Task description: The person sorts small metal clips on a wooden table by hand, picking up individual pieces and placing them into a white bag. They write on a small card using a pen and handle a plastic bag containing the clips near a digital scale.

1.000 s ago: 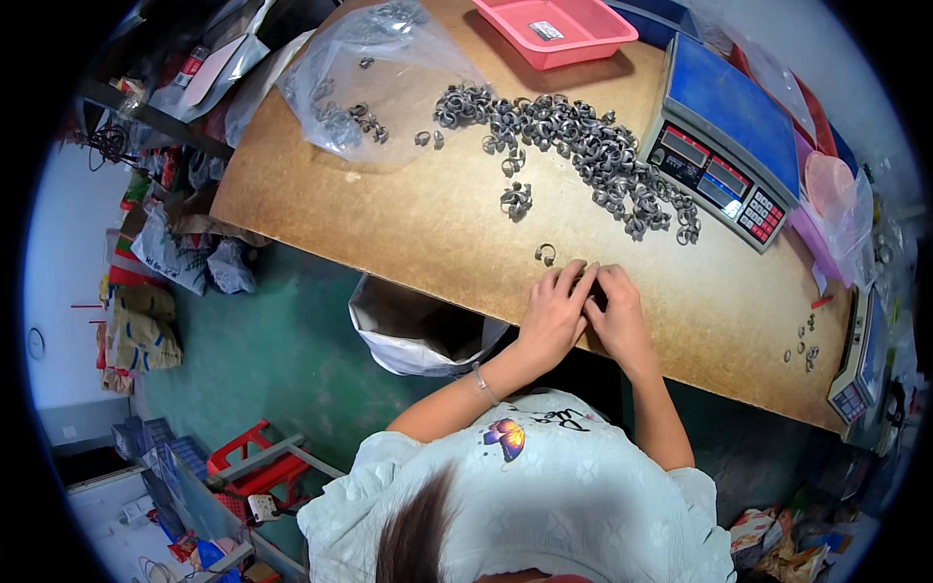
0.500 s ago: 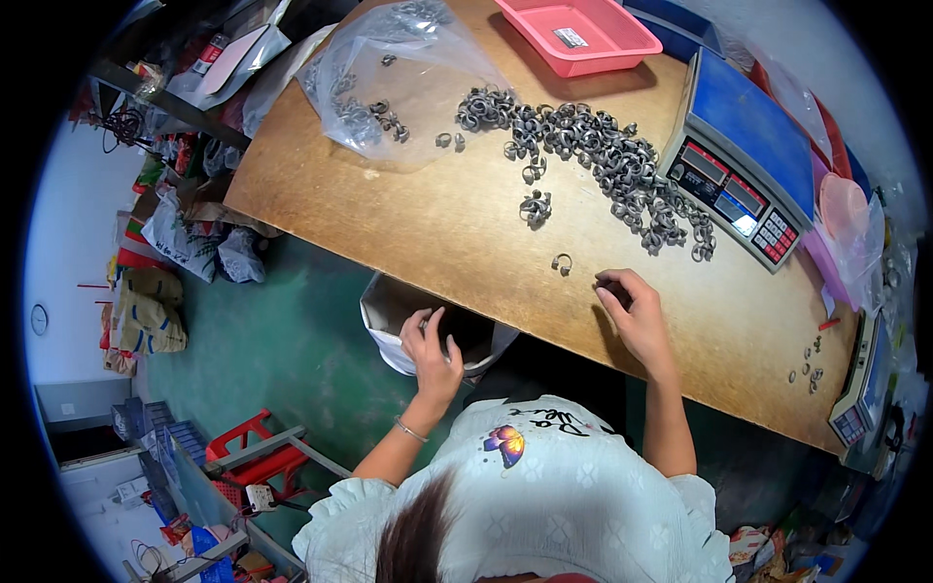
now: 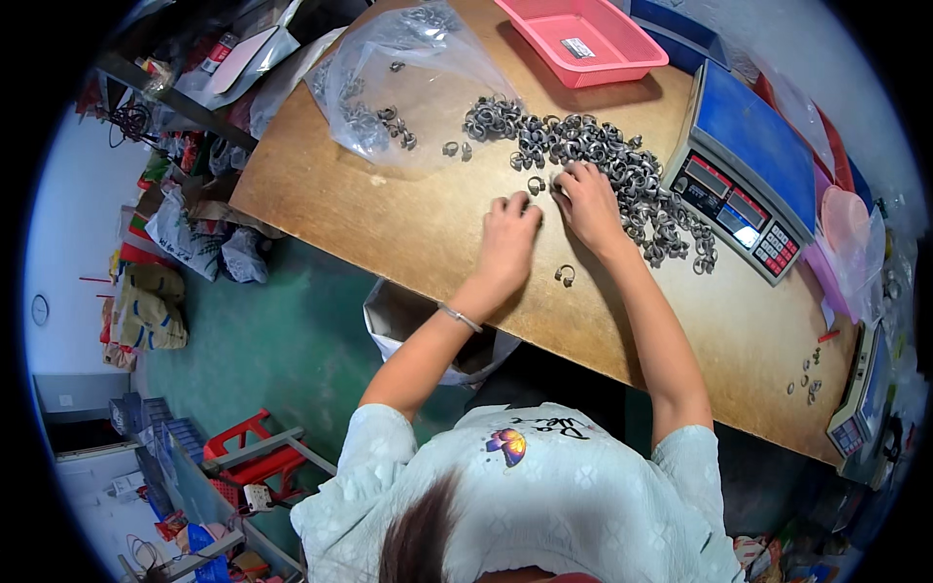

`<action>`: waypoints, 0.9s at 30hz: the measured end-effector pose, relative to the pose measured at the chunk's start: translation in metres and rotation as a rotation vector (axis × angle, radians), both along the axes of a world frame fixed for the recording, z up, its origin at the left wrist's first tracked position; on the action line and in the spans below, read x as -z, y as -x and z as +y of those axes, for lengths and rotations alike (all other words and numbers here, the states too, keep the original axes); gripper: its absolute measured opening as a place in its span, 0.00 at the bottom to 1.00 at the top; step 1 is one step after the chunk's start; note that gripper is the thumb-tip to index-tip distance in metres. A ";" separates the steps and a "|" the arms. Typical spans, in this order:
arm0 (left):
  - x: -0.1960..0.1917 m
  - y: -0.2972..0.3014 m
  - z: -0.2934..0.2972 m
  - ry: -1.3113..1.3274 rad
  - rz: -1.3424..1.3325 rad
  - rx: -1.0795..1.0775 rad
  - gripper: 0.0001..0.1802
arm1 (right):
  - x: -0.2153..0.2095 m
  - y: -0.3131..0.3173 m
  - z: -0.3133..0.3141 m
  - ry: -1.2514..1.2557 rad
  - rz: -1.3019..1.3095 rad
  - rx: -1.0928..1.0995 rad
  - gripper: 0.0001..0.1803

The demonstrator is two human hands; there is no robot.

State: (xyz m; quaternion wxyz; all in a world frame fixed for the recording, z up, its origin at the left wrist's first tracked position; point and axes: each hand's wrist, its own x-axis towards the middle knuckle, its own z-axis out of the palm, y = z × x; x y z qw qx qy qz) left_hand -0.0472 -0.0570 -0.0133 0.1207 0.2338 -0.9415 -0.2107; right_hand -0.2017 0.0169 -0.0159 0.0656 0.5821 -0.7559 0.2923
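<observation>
A heap of small grey metal rings [image 3: 637,180] covers the middle of the wooden table [image 3: 389,219]. My right hand [image 3: 589,209] is at the heap's near left edge, its fingertips pinched on a dark ring. Just left of it, my left hand [image 3: 507,243] rests low over the table with fingers bent together; what they hold, if anything, is hidden. One loose ring [image 3: 536,185] lies just beyond my left fingertips, and another single ring [image 3: 565,275] sits nearer me, below my right wrist.
Behind the heap stand a pink tray [image 3: 617,66] and a blue-topped scale [image 3: 743,146]. A clear plastic bag [image 3: 428,78] with more rings lies at the far left. Below the table's front edge is a white-lined bin [image 3: 384,321]. A second scale [image 3: 855,408] stands at the right edge.
Both hands have reached forward over the table to the heap's near edge; the left came up from above the bin. The small cluster of rings in front of the heap is now largely covered by the hands.
</observation>
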 end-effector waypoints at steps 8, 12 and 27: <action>-0.016 -0.037 0.002 -0.018 0.394 -0.003 0.24 | -0.013 -0.043 0.086 -0.046 -0.175 -0.045 0.09; -0.018 -0.036 0.065 -0.038 0.258 0.195 0.29 | -0.013 -0.074 0.101 0.046 -0.446 -0.012 0.15; 0.063 -0.186 0.056 0.013 0.290 -0.404 0.10 | -0.015 -0.104 0.174 0.116 -0.729 0.099 0.03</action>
